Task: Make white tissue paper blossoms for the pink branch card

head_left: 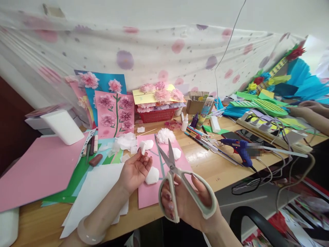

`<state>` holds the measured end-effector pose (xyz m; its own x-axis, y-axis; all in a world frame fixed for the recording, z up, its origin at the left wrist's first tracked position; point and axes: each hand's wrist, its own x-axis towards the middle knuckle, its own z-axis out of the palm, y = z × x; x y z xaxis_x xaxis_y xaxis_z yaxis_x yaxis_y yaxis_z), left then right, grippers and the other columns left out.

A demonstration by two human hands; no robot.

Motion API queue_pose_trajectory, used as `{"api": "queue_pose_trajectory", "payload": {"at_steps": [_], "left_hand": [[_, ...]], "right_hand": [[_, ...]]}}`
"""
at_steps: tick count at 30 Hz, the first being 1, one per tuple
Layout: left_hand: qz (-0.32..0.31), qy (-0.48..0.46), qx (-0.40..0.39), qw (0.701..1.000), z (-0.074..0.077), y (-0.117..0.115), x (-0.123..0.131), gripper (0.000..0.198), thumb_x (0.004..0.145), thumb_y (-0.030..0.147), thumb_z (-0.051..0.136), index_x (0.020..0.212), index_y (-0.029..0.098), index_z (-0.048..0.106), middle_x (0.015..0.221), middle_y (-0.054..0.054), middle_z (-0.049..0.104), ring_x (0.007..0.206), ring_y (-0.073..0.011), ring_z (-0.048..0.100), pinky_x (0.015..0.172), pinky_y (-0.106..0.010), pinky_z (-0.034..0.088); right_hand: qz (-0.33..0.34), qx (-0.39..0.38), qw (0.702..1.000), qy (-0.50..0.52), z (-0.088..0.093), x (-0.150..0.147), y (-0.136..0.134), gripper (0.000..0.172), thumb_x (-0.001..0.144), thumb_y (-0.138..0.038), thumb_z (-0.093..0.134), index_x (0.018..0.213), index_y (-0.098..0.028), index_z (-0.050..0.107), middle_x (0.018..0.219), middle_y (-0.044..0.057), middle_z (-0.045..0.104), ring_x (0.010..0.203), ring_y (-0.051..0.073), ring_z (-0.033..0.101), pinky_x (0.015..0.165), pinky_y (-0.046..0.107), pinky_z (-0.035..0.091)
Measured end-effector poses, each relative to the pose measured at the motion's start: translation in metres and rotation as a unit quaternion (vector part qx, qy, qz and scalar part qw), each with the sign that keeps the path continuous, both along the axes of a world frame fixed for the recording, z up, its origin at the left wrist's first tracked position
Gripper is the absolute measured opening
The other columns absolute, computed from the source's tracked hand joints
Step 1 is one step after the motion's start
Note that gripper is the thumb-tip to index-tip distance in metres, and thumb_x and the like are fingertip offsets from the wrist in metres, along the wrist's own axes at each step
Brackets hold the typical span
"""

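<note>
Between the thumb and fingers of my left hand is a small folded piece of white paper. My right hand has its fingers through the handles of the scissors, whose blades are spread and point up, a short way right of the white piece. Under both hands lies a pink sheet with a blue-green stem drawn on it. On that sheet are a fluffy white paper flower and white paper pieces, one at the lower left and one at the right.
White sheets and a large pink board lie at left. Finished flower pictures and a red basket stand behind. A blue glue gun, cables and a power strip are at right. Another person's arm reaches in.
</note>
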<state>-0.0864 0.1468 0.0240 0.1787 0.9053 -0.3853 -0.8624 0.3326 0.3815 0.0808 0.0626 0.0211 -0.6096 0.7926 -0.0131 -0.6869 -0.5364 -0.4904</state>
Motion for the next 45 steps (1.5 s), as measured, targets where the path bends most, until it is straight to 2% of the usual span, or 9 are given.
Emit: {"api": "queue_pose_trajectory", "payload": {"at_steps": [4,11,23,34,45], "left_hand": [[-0.007,0.002,-0.012,1.0,0.0018,-0.0019,0.0005,0.033,0.089,0.009,0.04,0.066,0.011,0.064,0.058,-0.004,0.062,0.047,-0.0078,0.055,0.06,-0.025,0.057],[-0.009,-0.006,-0.022,1.0,0.0004,0.0001,0.0002,0.03,0.088,0.01,0.044,0.065,0.012,0.064,0.059,-0.004,0.063,0.047,-0.0087,0.054,0.059,-0.025,0.056],[-0.006,0.002,-0.026,1.0,0.002,-0.0009,0.0009,0.032,0.088,0.011,0.043,0.063,0.012,0.063,0.058,-0.004,0.062,0.047,-0.008,0.054,0.057,-0.023,0.055],[-0.009,0.019,-0.016,1.0,0.0003,-0.0018,0.0003,0.027,0.086,0.009,0.046,0.066,0.013,0.063,0.058,-0.002,0.06,0.047,-0.0075,0.053,0.058,-0.024,0.056],[-0.003,0.025,-0.023,0.999,0.0072,-0.003,0.0011,0.03,0.087,0.009,0.041,0.065,0.012,0.062,0.056,-0.002,0.059,0.047,-0.0082,0.052,0.056,-0.024,0.055]], "right_hand": [[0.04,0.031,0.998,0.044,0.0085,-0.0149,0.0032,0.038,0.078,-0.056,0.055,0.085,-0.019,0.051,0.081,0.004,0.052,0.065,0.014,0.048,0.055,0.024,0.038],[0.053,0.038,0.997,0.038,0.0069,-0.0148,0.0054,0.039,0.08,-0.058,0.051,0.085,-0.019,0.049,0.079,0.005,0.051,0.067,0.015,0.048,0.056,0.026,0.039],[0.046,0.03,0.998,0.019,0.009,-0.0141,0.0054,0.042,0.079,-0.058,0.051,0.09,-0.018,0.051,0.081,0.005,0.051,0.065,0.014,0.047,0.056,0.025,0.038],[0.047,0.023,0.998,0.028,0.0079,-0.0139,0.0064,0.039,0.079,-0.057,0.051,0.085,-0.019,0.047,0.078,0.005,0.051,0.065,0.014,0.048,0.056,0.026,0.038],[0.049,0.014,0.998,0.026,0.0067,-0.0117,0.0054,0.038,0.08,-0.057,0.051,0.087,-0.02,0.049,0.079,0.004,0.053,0.066,0.015,0.049,0.057,0.027,0.039]]}}
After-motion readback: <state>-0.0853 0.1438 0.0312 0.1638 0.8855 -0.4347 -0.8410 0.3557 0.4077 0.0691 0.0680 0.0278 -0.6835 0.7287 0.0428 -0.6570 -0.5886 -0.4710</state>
